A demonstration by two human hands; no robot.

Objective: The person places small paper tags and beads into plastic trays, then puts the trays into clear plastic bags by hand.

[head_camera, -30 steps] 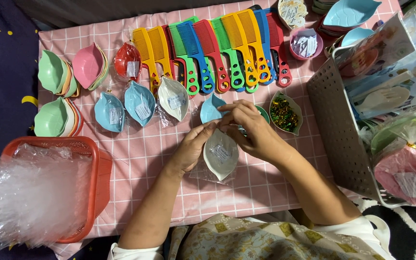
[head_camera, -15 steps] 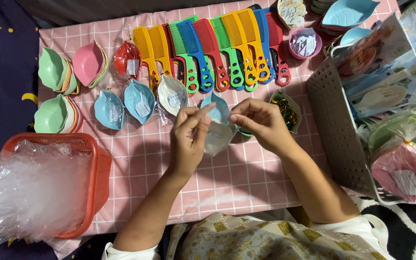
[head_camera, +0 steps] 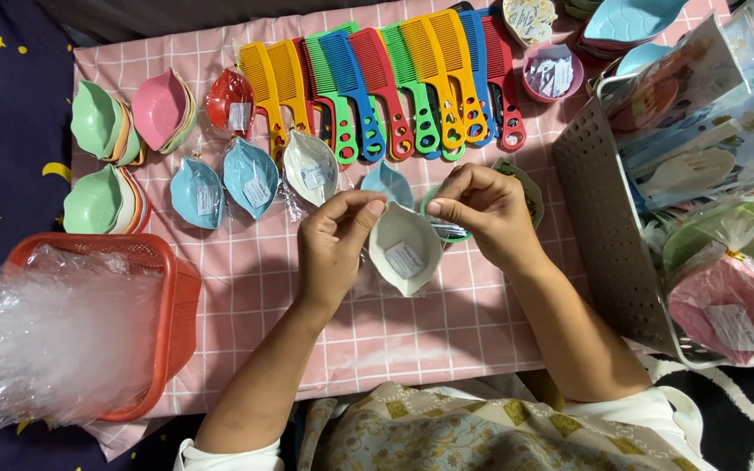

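Hands (head_camera: pixel 412 227): one white dish (head_camera: pixel 404 249).

Smooth plastic leaf dish (head_camera: pixel 405 249) in glossy clear wrap

Behind the grey basket (head_camera: pixel 604 235), wrapped dishes run off the frame's right edge; the right hand (head_camera: pixel 482 214) hides most of a green bowl (head_camera: pixel 525 179) left of it.

You are working over a pink checked cloth (head_camera: pixel 447 323) spread on a low surface. To your left lies dark blue fabric with yellow stars and moons (head_camera: pixel 2 113); lower right, black-and-white patterned fabric (head_camera: pixel 743 419). Lighting is even and bright.
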